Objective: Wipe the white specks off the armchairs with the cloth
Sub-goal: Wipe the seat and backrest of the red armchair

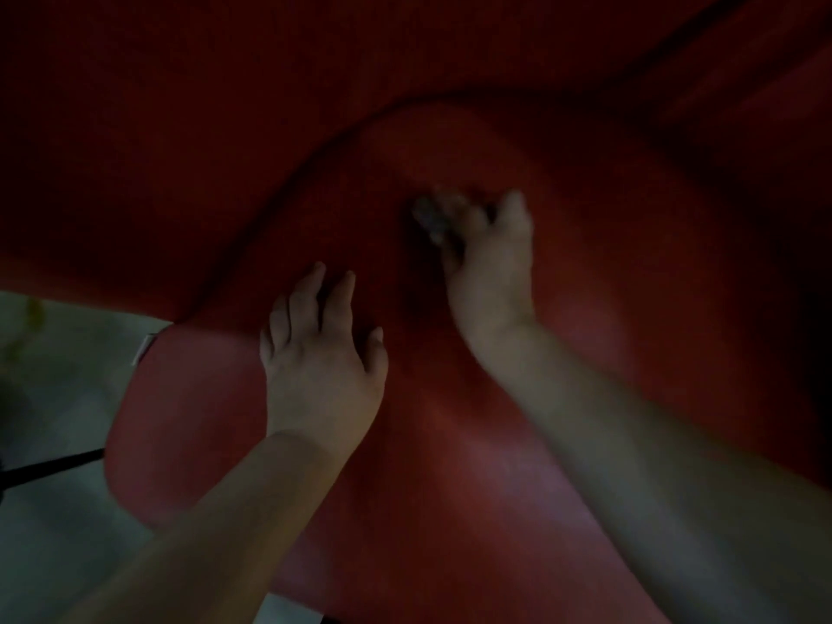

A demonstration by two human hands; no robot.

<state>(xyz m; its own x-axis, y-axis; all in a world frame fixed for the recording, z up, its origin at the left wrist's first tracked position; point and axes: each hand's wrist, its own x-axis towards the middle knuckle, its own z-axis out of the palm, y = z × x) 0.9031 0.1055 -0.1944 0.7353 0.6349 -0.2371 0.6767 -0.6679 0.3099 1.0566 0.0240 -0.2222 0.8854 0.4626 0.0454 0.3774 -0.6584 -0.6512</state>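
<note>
On red armchair seat: right hand grips cloth, wiping; left hand flat, bracing. Next: probably sweep toward seat crease.

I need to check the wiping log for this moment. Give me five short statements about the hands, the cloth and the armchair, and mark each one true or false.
1. The right hand holds the cloth against the red armchair. True.
2. The left hand grips a second cloth. False: it holds nothing and rests on the seat with its fingers spread.
3. The armchair is blue. False: its upholstery is red.
4. Both forearms are bare. True.
5. The two hands touch each other. False: a strip of red seat shows between them.
</note>
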